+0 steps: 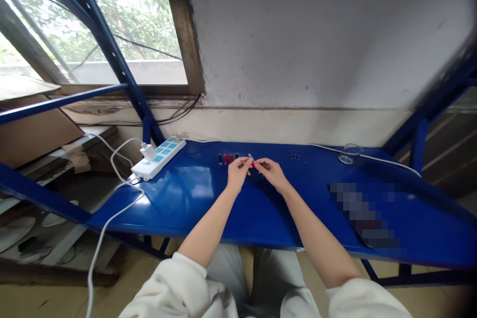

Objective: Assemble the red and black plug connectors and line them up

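Above the far middle of the blue table, my two hands meet at a small red piece with a clear part at its upper end; its exact kind is too small to make out. My left hand pinches it from the left. From the right, the fingertips of my right hand close on it. Just left of my left hand, several small upright cylinders stand in a row, among them a red cylinder and a black cylinder. My fingers partly cover the piece.
A white power strip with a plugged-in adapter lies at the table's left edge, its cable hanging over the front. Tiny clear pieces lie right of my hands. A clear cup and a blurred-out flat object are farther right.
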Demonstrator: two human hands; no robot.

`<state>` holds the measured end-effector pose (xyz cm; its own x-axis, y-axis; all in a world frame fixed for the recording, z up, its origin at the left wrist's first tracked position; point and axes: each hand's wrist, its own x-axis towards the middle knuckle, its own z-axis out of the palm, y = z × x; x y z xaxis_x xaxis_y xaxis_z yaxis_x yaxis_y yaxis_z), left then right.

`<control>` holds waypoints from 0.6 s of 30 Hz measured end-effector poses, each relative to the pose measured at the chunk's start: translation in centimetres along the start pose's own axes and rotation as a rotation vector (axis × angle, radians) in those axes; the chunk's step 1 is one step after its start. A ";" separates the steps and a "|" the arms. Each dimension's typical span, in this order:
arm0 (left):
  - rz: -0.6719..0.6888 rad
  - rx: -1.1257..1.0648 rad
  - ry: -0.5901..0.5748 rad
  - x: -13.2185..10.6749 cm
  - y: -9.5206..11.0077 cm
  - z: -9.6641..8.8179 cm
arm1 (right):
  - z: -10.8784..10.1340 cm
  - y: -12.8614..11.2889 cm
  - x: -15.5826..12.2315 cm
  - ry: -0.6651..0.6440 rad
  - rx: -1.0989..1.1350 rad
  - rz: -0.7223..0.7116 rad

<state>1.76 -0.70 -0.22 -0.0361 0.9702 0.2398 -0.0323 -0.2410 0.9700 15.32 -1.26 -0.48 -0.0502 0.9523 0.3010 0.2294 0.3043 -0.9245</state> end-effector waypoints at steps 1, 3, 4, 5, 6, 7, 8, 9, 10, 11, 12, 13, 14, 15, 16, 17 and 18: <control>0.006 0.008 0.000 0.0 0.0 0.0 | 0.0 0.1 0.0 -0.017 -0.024 -0.015; 0.021 0.031 -0.010 0.0 0.0 -0.1 | 0.1 0.3 0.0 -0.047 -0.056 -0.045; 0.028 0.045 -0.017 0.0 -0.1 -0.1 | 0.2 0.5 0.0 -0.057 -0.064 -0.055; 0.033 0.058 -0.024 0.0 -0.1 -0.1 | 0.2 0.6 0.0 -0.067 -0.067 -0.060; 0.036 0.070 -0.032 0.0 -0.1 -0.1 | 0.2 0.7 0.0 -0.075 -0.065 -0.061; 0.037 0.081 -0.037 0.0 -0.2 -0.1 | 0.2 0.8 0.0 -0.082 -0.062 -0.059; 0.039 0.090 -0.043 0.0 -0.2 -0.1 | 0.3 0.8 0.0 -0.089 -0.058 -0.054; 0.044 0.099 -0.049 -0.1 -0.2 -0.1 | 0.3 0.9 0.0 -0.096 -0.056 -0.048; 0.051 0.108 -0.058 -0.1 -0.3 -0.1 | 0.3 1.0 0.0 -0.102 -0.057 -0.042; 0.061 0.118 -0.071 -0.1 -0.3 -0.2 | 0.2 1.0 0.1 -0.110 -0.057 -0.040; 0.070 0.128 -0.084 -0.1 -0.3 -0.2 | 0.2 1.1 0.1 -0.119 -0.055 -0.041; 0.079 0.139 -0.097 -0.1 -0.3 -0.2 | 0.2 1.1 0.1 -0.130 -0.052 -0.045; 0.086 0.150 -0.109 -0.1 -0.3 -0.3 | 0.2 1.1 0.1 -0.142 -0.050 -0.051; 0.092 0.158 -0.120 -0.1 -0.3 -0.3 | 0.2 1.2 0.1 -0.154 -0.049 -0.055; 0.096 0.164 -0.129 -0.1 -0.2 -0.3 | 0.2 1.2 0.1 -0.164 -0.050 -0.057; 0.099 0.167 -0.138 -0.1 -0.2 -0.3 | 0.3 1.2 0.1 -0.172 -0.052 -0.056; 0.100 0.170 -0.145 -0.1 -0.2 -0.3 | 0.3 1.2 0.1 -0.178 -0.057 -0.052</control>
<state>1.44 -0.75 -0.48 0.1135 0.9383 0.3267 0.1332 -0.3403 0.9308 15.34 -0.81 -1.67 -0.2333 0.9258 0.2975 0.2762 0.3564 -0.8926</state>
